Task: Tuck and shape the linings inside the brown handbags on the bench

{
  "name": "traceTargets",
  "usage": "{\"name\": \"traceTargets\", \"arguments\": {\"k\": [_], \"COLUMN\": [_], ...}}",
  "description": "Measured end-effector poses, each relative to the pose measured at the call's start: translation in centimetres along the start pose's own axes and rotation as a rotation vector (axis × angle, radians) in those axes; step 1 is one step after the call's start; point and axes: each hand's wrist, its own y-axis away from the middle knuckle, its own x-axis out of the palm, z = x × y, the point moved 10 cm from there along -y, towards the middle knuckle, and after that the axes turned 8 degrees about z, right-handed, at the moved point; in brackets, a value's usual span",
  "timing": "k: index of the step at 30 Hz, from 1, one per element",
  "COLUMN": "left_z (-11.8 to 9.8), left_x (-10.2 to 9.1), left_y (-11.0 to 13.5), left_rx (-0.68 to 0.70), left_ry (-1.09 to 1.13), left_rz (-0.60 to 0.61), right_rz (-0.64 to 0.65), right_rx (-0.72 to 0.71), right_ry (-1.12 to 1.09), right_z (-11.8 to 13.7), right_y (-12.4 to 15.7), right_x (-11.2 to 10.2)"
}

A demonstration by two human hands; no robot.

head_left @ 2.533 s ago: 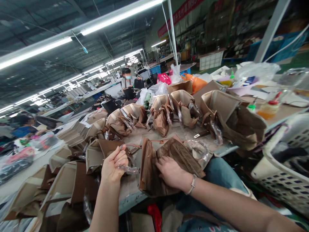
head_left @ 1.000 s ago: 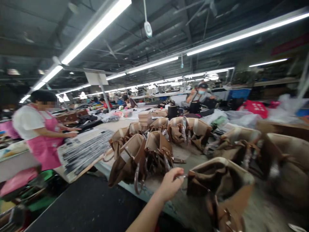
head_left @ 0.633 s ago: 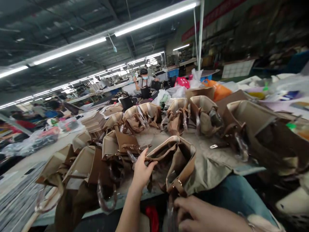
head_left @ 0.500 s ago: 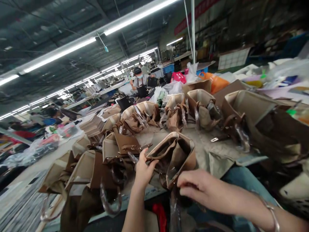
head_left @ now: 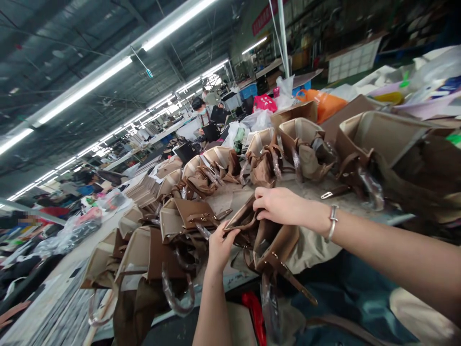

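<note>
A brown handbag (head_left: 284, 242) with its mouth spread lies before me at the table's front edge. My left hand (head_left: 220, 242) pinches the left corner of its upper rim between thumb and fingers. Farther along that same rim, my right hand (head_left: 275, 204) grips the edge, fingers curled over it and partly hiding it. From the bag's front hangs a plastic-wrapped handle (head_left: 270, 298), and a buckled strap (head_left: 295, 281) sticks out beside it. Just left of my left hand stands another brown handbag (head_left: 196, 214), its flap facing up.
Several more unfinished brown bags ring the work spot, among them a large one (head_left: 382, 139) at right. A red item (head_left: 254, 312) sits below the table edge. Stacked brown panels (head_left: 144, 185) lie behind at left; a person (head_left: 201, 113) sits farther back.
My right hand has moved from the bag's near front edge up and away to its far rim. The front strap now shows. My left hand stays at the left corner.
</note>
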Motion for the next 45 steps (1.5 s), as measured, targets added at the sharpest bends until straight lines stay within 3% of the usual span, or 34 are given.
{"name": "traceTargets", "arguments": {"k": [4, 15, 22, 29, 35, 39, 45], "left_z": [0.5, 1.7, 1.2, 1.6, -0.3, -1.5, -2.3], "left_x": [-0.3, -0.7, -0.6, -1.0, -1.6, -1.7, -1.8], "left_y": [0.0, 0.0, 0.1, 1.1, 2.5, 2.8, 2.9], "left_rx": [-0.041, -0.098, -0.084, 0.101, 0.326, 0.357, 0.388], "left_ry": [-0.018, 0.040, -0.012, 0.129, 0.054, -0.104, -0.171], "left_rz": [-0.043, -0.160, -0.181, -0.351, -0.452, -0.501, -0.499], "right_rz": [0.033, 0.029, 0.017, 0.012, 0.009, 0.008, 0.000], "right_rx": [-0.002, 0.220, 0.066, 0.079, 0.097, 0.098, 0.083], "right_ry": [0.018, 0.059, -0.027, 0.006, 0.019, 0.014, 0.013], "right_z": [-0.9, -3.2, -3.4, -3.5, -3.3, -3.2, -3.2], "right_y": [-0.6, -1.2, -1.3, -1.2, -0.9, -0.8, -0.7], "right_x": [0.8, 0.6, 0.9, 0.9, 0.5, 0.5, 0.6]}}
